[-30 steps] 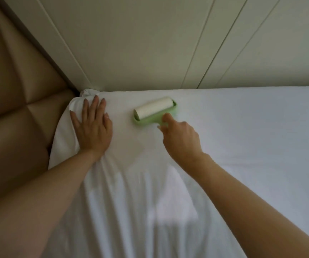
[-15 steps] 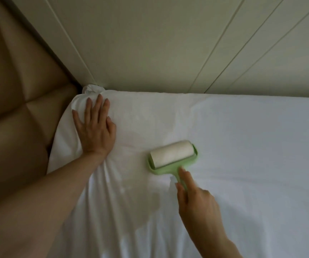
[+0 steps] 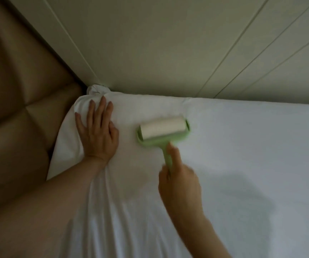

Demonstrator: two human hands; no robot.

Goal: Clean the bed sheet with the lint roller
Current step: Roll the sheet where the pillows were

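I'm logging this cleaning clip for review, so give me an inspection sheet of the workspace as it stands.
Surface: white bed sheet, smooth on the right, creased into folds below the left hand.
Job's things: green lint roller, its white roll lying on the sheet near the bed's corner.
Clutter: nothing seen.
Grippers: left hand flat on the sheet at the corner, fingers spread; right hand closed on the roller's handle, slightly blurred.
Cables: nothing seen.
Surroundings: tan padded headboard on the left; pale panelled wall behind the bed; bunched sheet knot at the corner.
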